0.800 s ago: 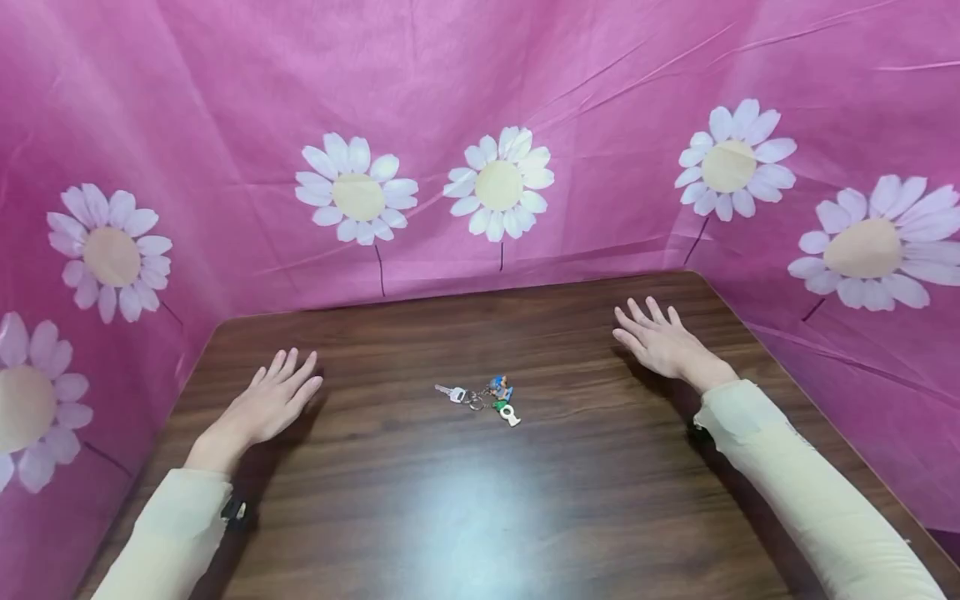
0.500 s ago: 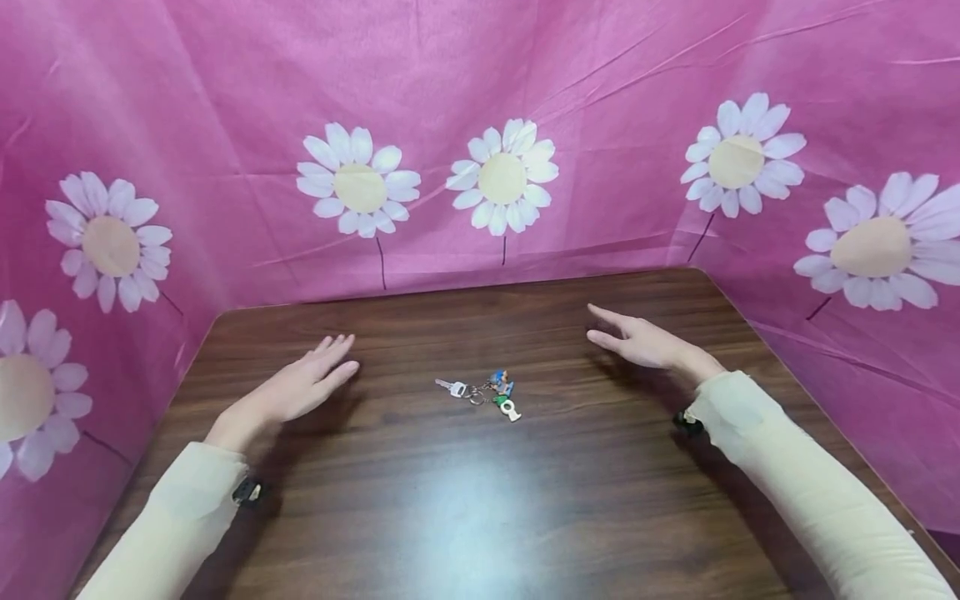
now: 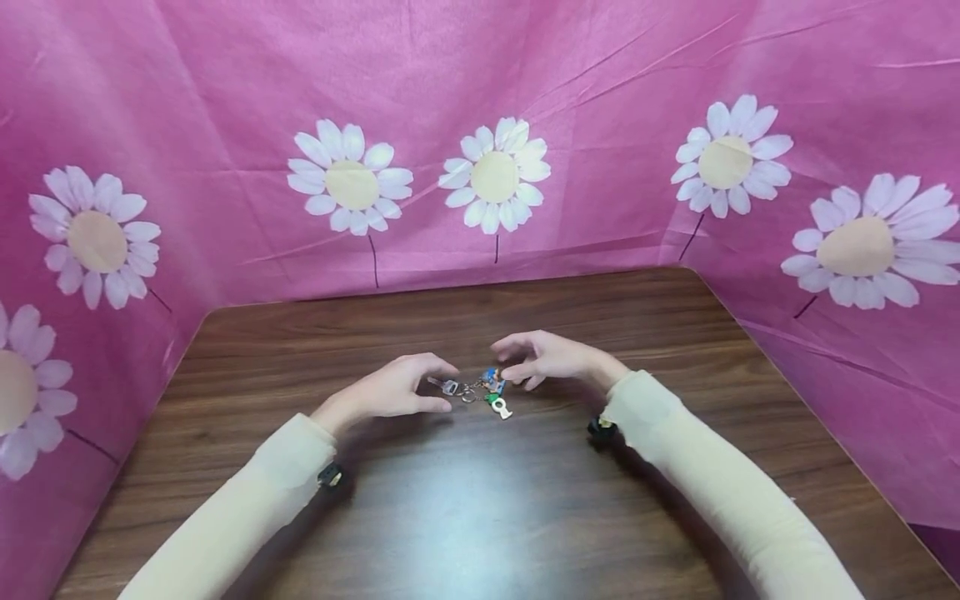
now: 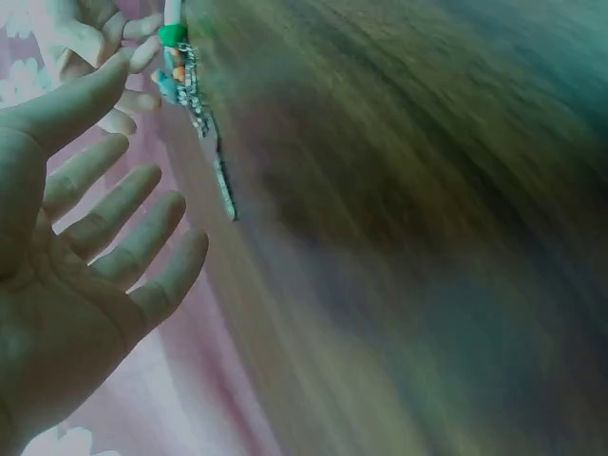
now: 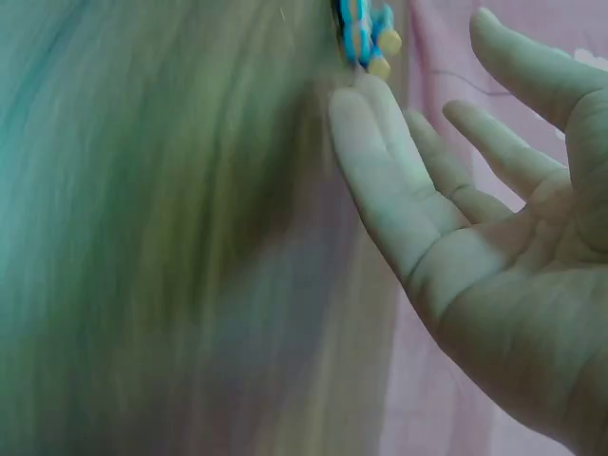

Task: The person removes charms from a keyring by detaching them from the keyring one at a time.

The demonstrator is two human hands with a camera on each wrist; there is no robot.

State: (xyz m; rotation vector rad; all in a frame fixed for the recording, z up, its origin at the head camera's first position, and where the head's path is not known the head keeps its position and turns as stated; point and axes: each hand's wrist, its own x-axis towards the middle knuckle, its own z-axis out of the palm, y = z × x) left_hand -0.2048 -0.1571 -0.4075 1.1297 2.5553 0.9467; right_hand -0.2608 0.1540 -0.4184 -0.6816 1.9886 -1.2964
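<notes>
A bunch on a keyring [image 3: 468, 396] lies mid-table, with a silver key [image 3: 450, 387] on its left. On its right are a small blue figurine [image 3: 492, 380] and a green-and-white charm [image 3: 500, 407]. My left hand [image 3: 396, 387] reaches in from the left, thumb and fingers parted on either side of the key's end in the head view. In the left wrist view its fingers are spread, with nothing in the palm. From the right comes my right hand [image 3: 557, 357], its fingertips right at the figurine. The right wrist view shows its fingers loosely extended near the figurine's yellow feet [image 5: 385, 52].
The bunch rests on a dark wood-grain table [image 3: 480, 500] that reflects a bright light patch. Pink cloth [image 3: 600, 75] printed with white daisies stands behind the table and along both sides. Dark wrist cameras [image 3: 330, 475] sit under the pale sleeves [image 3: 690, 450].
Both hands have moved inward from the table's two sides to the keyring, the left one rightward and the right one leftward. The bunch lies in about the same place.
</notes>
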